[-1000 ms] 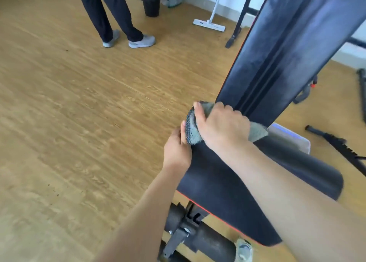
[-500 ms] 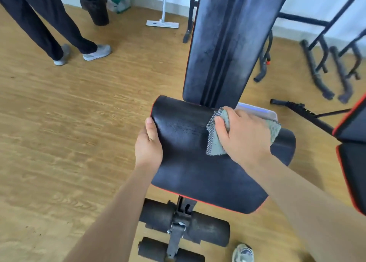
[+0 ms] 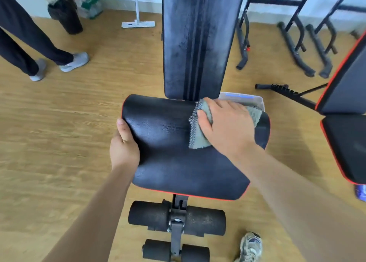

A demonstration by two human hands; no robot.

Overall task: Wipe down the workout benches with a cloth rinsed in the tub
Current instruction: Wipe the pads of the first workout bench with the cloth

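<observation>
Cloth (image 3: 198,141) on bench seat (image 3: 174,162) in right fingers' (image 3: 221,106) grip; left fingers (image 3: 122,128) round its edge

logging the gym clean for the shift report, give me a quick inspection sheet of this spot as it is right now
surface: black seat pad, red-trimmed, with dull smears; raised backrest also smeared.
job's things: grey cloth on the seat's far right part; tub behind the seat, mostly hidden.
clutter: flat mop and black bin by the far wall.
grippers: left hand grips the seat's left edge, thumb on top; right hand holds the cloth down on the pad.
cables: nothing seen
surroundings: wood floor; second bench at right; black metal frames behind; another person's legs at far left.
</observation>
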